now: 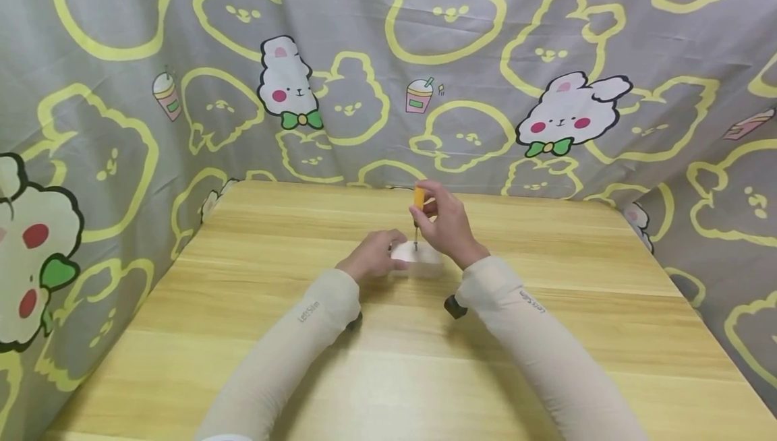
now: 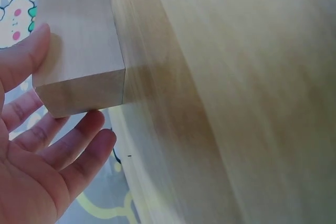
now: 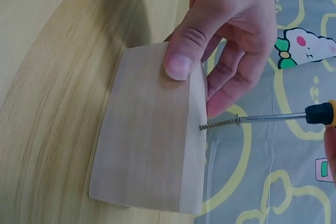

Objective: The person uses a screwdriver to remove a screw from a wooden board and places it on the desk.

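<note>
A pale wooden block (image 3: 144, 129) rests on the wood-grain table. My left hand (image 1: 375, 254) grips one end of it; in the left wrist view the thumb lies on one face and the fingers curl against the opposite side. A screw (image 3: 220, 124) stands in the block's top face, with much of its thread still showing. The tip of a screwdriver (image 3: 273, 118) meets the screw's head. Its yellow handle (image 1: 419, 197) is pinched upright between the thumb and fingers of my right hand (image 1: 446, 222).
The wood-grain table (image 1: 388, 373) spreads around both arms. Behind it and at both sides hangs a grey curtain (image 1: 364, 90) with yellow outlines and cartoon animals. Dark wrist-camera pieces (image 1: 455, 306) show under the sleeves.
</note>
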`<state>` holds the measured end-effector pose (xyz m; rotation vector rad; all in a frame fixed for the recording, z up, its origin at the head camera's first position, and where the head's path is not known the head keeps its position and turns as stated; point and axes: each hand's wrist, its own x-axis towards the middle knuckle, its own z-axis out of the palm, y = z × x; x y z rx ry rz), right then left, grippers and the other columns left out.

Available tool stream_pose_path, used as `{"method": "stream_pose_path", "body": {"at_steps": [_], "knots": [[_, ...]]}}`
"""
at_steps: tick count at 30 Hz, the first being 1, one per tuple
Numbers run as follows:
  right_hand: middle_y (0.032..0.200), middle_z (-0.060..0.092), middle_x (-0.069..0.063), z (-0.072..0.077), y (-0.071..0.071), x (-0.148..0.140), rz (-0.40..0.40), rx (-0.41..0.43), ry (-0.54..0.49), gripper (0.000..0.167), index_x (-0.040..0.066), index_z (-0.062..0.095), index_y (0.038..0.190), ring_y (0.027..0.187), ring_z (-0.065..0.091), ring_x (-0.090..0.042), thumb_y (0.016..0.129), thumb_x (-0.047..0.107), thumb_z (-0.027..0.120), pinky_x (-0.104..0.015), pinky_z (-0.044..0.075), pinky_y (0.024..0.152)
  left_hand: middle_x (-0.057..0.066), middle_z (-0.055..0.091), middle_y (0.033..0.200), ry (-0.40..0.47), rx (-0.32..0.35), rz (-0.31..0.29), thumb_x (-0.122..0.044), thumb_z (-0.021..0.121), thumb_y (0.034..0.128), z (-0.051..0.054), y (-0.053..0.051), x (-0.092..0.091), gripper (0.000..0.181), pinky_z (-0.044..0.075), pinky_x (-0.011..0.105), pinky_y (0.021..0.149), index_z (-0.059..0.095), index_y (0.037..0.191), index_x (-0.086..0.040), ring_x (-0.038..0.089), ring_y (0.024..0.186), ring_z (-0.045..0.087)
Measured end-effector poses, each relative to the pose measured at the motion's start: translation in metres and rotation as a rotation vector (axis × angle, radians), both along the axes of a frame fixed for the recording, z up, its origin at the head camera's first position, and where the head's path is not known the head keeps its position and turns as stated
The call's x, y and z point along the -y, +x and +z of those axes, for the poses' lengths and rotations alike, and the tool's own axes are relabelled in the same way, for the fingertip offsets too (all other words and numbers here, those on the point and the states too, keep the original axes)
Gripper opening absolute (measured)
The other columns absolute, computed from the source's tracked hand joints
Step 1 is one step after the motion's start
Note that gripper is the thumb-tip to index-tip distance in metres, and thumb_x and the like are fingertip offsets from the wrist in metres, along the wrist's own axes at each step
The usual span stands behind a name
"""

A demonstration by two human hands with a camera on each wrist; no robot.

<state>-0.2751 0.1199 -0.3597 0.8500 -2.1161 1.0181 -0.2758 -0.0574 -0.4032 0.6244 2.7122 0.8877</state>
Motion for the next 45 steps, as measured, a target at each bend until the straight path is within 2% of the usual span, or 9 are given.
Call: {"method": "stream_pose_path", "body": {"at_steps": [10,13,19,24,27,31,34,41,45], "knots": [[0.090,0.062,-0.020,0.003,-0.001,0.001,0.009,-0.054,0.005,0.043,-0.007,0.050,0.121,0.064,0.068,-0.024,0.083,-0.004,0.069,-0.028,0.057,0.052,0.011,0.057,0.132,0.000,0.008,-0.006,-0.025,0.077,0.0847,0.003,-0.001,-0.001,0.056,0.046,0.039,0.099,0.054,0.132,-0.006,0.027,0.114,0.057],[0.091,0.063,-0.021,0.004,-0.002,-0.001,0.029,-0.033,0.002,0.042,-0.007,0.049,0.122,0.065,0.068,-0.025,0.084,-0.005,0.068,-0.027,0.056,0.052,0.011,0.057,0.132,-0.003,0.015,-0.002,-0.025,0.077,0.0845,0.003,-0.001,-0.001,0.056,0.044,0.040,0.101,0.053,0.132,-0.006,0.027,0.118,0.055],[0.097,0.062,-0.025,0.002,-0.002,-0.004,0.082,0.036,-0.028,0.041,-0.006,0.047,0.123,0.072,0.069,-0.029,0.087,-0.008,0.064,-0.028,0.059,0.060,0.011,0.056,0.133,-0.017,0.022,-0.004,-0.026,0.076,0.0850,0.002,0.000,-0.002,0.056,0.040,0.041,0.105,0.053,0.132,-0.006,0.027,0.124,0.050],[0.101,0.061,-0.027,0.001,-0.004,-0.005,0.144,0.039,-0.072,0.040,-0.007,0.045,0.124,0.078,0.070,-0.032,0.088,-0.009,0.062,-0.031,0.059,0.065,0.011,0.055,0.135,-0.028,0.017,-0.012,-0.026,0.075,0.0857,0.001,-0.001,-0.002,0.057,0.040,0.041,0.106,0.051,0.133,-0.006,0.028,0.125,0.049],[0.100,0.060,-0.025,-0.001,-0.004,-0.004,0.113,0.027,-0.074,0.043,-0.006,0.045,0.124,0.080,0.069,-0.034,0.087,-0.005,0.067,-0.032,0.060,0.063,0.012,0.054,0.136,-0.033,0.012,-0.019,-0.027,0.075,0.0862,0.001,-0.001,-0.001,0.058,0.039,0.041,0.107,0.050,0.134,-0.005,0.029,0.127,0.048],[0.095,0.055,-0.021,-0.006,-0.004,-0.003,-0.020,-0.037,-0.077,0.049,-0.005,0.048,0.120,0.077,0.065,-0.030,0.082,0.003,0.077,-0.030,0.059,0.057,0.012,0.053,0.137,-0.028,0.015,-0.027,-0.026,0.074,0.0866,0.000,0.000,-0.001,0.058,0.038,0.042,0.107,0.050,0.134,-0.005,0.029,0.128,0.047],[0.092,0.053,-0.020,-0.007,-0.005,-0.002,-0.074,-0.091,-0.083,0.047,-0.007,0.050,0.116,0.074,0.062,-0.028,0.080,0.002,0.079,-0.030,0.058,0.055,0.012,0.053,0.137,-0.029,0.011,-0.029,-0.026,0.074,0.0865,0.001,0.000,-0.001,0.057,0.038,0.041,0.107,0.050,0.134,-0.005,0.029,0.128,0.047],[0.092,0.056,-0.021,-0.002,-0.007,-0.001,-0.088,-0.058,-0.077,0.042,-0.008,0.049,0.116,0.074,0.063,-0.029,0.083,0.000,0.074,-0.030,0.056,0.053,0.011,0.054,0.136,-0.041,-0.002,-0.026,-0.026,0.074,0.0864,0.001,-0.001,-0.001,0.057,0.038,0.041,0.107,0.051,0.134,-0.005,0.029,0.127,0.048],[0.101,0.057,-0.024,-0.001,-0.005,0.001,-0.002,-0.005,-0.105,0.041,-0.010,0.047,0.119,0.079,0.067,-0.032,0.086,-0.005,0.070,-0.029,0.058,0.058,0.011,0.054,0.136,-0.042,0.003,-0.025,-0.026,0.074,0.0865,0.002,-0.001,-0.001,0.057,0.038,0.041,0.107,0.051,0.134,-0.005,0.029,0.127,0.047]]}}
